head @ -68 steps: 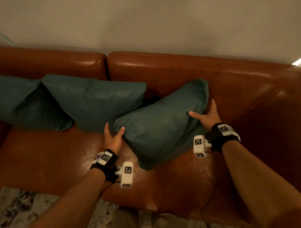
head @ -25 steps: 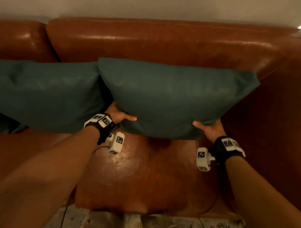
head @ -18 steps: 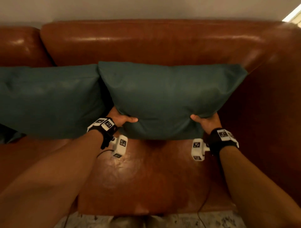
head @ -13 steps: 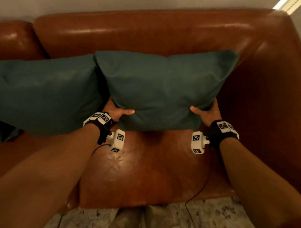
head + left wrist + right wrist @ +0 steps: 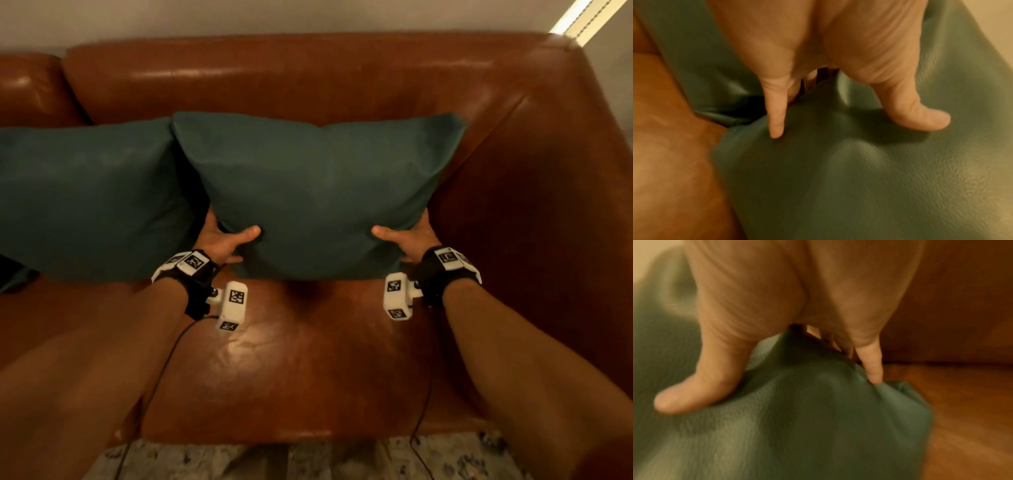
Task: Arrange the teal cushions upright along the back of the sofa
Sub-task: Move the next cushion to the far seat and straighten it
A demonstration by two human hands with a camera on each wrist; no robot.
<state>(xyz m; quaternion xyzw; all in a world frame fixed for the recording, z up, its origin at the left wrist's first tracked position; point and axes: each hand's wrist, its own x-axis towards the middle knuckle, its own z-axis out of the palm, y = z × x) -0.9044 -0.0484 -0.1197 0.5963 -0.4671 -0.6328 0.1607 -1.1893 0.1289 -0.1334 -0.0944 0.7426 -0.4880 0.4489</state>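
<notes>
A teal cushion [image 5: 318,192] stands upright against the brown leather sofa back [image 5: 308,78], at the right end of the seat. My left hand [image 5: 226,240] grips its lower left corner, thumb on the front face, fingers behind. My right hand [image 5: 404,238] grips its lower right corner the same way. In the left wrist view the thumb and a finger pinch the cushion [image 5: 859,170]. The right wrist view shows the same pinch on the cushion [image 5: 797,418]. A second teal cushion [image 5: 89,195] stands to its left, touching it.
The sofa's right armrest [image 5: 561,178] rises close beside the held cushion. Bare seat leather [image 5: 301,359] lies in front. A dark edge of a further cushion [image 5: 13,277] peeks out at far left. A patterned rug [image 5: 308,459] lies below the seat edge.
The cushion was lifted from lying tilted on the seat, turned upright and set back against the sofa back. Both hands kept their grip on its lower corners.
</notes>
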